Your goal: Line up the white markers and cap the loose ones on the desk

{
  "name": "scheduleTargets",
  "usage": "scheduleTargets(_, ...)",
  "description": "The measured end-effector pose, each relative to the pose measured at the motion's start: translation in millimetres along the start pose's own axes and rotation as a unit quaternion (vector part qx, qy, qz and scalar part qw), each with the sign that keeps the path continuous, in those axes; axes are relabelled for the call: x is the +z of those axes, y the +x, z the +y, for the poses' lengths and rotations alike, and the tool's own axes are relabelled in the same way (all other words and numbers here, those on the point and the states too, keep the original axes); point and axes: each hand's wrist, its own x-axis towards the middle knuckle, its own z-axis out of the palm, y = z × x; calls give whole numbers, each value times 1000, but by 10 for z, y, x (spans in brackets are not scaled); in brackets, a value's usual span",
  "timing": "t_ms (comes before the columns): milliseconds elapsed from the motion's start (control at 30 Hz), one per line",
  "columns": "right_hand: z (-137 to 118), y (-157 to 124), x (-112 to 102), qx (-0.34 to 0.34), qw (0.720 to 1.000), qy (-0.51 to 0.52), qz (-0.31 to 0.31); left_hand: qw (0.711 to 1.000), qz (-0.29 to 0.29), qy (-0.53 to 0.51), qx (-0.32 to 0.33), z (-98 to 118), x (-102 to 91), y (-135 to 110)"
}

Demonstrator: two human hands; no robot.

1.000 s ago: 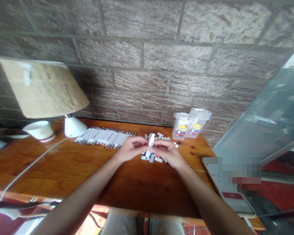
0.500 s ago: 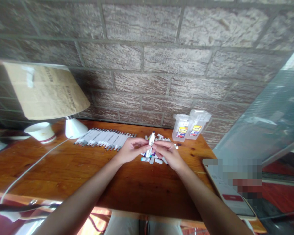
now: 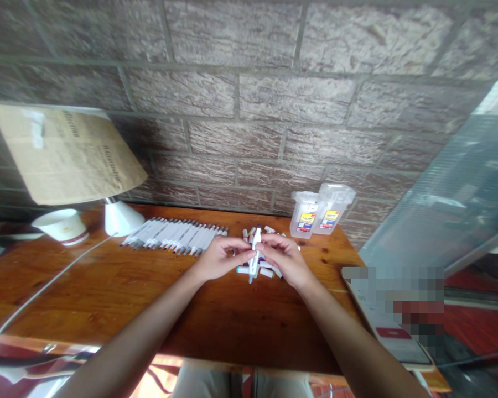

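Between my two hands a white marker (image 3: 254, 255) stands nearly upright, with a dark upper tip and a greyish lower end. My left hand (image 3: 222, 257) pinches it from the left with thumb and fingers. On the other side, my right hand (image 3: 284, 257) closes on the same marker near its middle. Loose marker caps (image 3: 266, 272), white with coloured ends, lie scattered on the table beneath and behind the hands. To the left, a long row of white markers (image 3: 174, 235) lies side by side, their tips dark or coloured.
Two clear plastic cases (image 3: 304, 215) with yellow labels stand at the back right. A lamp (image 3: 122, 216) and a white paper cup (image 3: 62, 225) are at the left, and a cord crosses the table (image 3: 141, 287). A tablet-like device (image 3: 384, 326) lies at the right edge.
The marker has shifted slightly lower between my hands, and a greyish end now shows at its bottom. The whole view has moved a little, so the lamp and cup appear further left.
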Motion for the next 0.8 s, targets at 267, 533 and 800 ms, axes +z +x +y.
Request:
scheduleTargets(267, -74, -24, 31, -18, 999, 24, -19, 999, 1, 32, 34, -7, -19, -13)
scheduleTargets(533, -80, -58, 43, 1, 997, 62, -51, 997, -54, 44, 29, -17, -31, -25)
scheduleTargets(800, -83, -72, 36, 4, 996, 62, -66, 997, -56, 36, 26, -45, -41, -29)
